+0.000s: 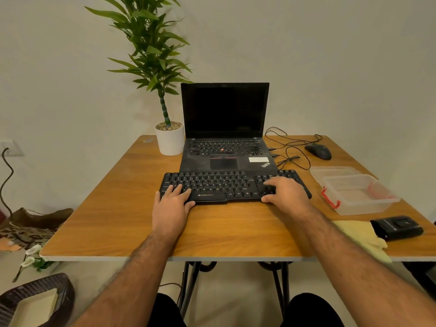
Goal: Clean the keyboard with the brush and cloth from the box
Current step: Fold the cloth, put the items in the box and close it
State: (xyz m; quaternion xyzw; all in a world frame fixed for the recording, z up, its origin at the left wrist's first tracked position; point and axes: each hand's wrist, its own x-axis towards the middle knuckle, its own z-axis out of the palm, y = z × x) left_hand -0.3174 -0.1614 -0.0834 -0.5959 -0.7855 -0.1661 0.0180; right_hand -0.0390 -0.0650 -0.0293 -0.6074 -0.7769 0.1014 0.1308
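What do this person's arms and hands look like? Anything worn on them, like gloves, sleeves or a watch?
Both forearms are bare as far as the picture shows, with visible hair and no sleeve in view. The left hand and right hand wear no gloves, and no watch, bracelet or ring can be seen on the wrists or fingers. Below the table edge, dark clothing covers the knees.

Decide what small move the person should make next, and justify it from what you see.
Probably lift the right hand off the keyboard and reach for the yellow cloth near the table's right edge. Both hands rest on the keyboard holding nothing, and the clear box looks empty.
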